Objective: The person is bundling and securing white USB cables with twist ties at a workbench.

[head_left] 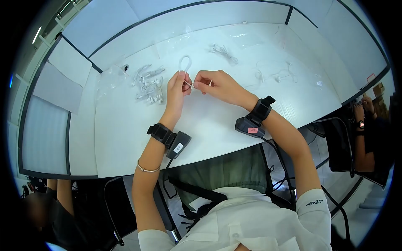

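My left hand [179,85] is closed around a white cable [184,58], whose loop stands up above the fingers. Close by on the right, my right hand [211,85] has thumb and index finger pinched at a thin white end of the cable, which runs between the two hands. Both hands are over the middle of the white table [201,129]. Each wrist wears a black strap with a small dark box.
Several bundled white cables [149,85] lie at the left. Another coiled cable [225,53] is at the back, and loose thin cables [278,75] lie at the right. Low panels [176,31] border the table. Other people sit at both sides beyond it.
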`<action>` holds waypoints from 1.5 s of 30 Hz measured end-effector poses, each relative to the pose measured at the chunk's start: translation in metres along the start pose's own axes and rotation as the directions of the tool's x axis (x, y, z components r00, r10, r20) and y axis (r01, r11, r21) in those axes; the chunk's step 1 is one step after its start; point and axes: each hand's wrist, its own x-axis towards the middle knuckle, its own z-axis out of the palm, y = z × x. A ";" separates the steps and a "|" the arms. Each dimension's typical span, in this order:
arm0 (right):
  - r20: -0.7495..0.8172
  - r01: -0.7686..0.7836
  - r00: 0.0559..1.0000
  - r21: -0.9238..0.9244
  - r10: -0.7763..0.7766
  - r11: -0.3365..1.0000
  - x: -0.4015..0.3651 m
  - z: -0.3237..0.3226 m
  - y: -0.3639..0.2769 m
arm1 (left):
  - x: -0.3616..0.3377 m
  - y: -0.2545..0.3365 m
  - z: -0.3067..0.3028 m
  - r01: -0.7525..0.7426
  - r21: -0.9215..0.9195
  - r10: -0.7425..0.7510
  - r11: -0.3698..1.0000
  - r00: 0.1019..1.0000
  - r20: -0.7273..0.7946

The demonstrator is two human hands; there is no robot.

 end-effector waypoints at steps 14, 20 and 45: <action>-0.031 0.138 0.989 -0.158 -0.145 0.978 -0.002 0.010 -0.009 | -0.002 0.001 0.003 0.070 0.058 -0.071 0.996 0.997 0.012; -0.061 0.215 0.969 -0.258 -0.238 0.942 -0.003 0.014 -0.005 | 0.000 -0.006 0.001 0.119 0.076 -0.124 0.990 0.990 0.063; -0.178 0.197 0.960 -0.112 -0.215 0.974 0.005 0.007 0.011 | -0.001 -0.001 0.001 0.206 -0.002 -0.205 0.978 0.974 0.096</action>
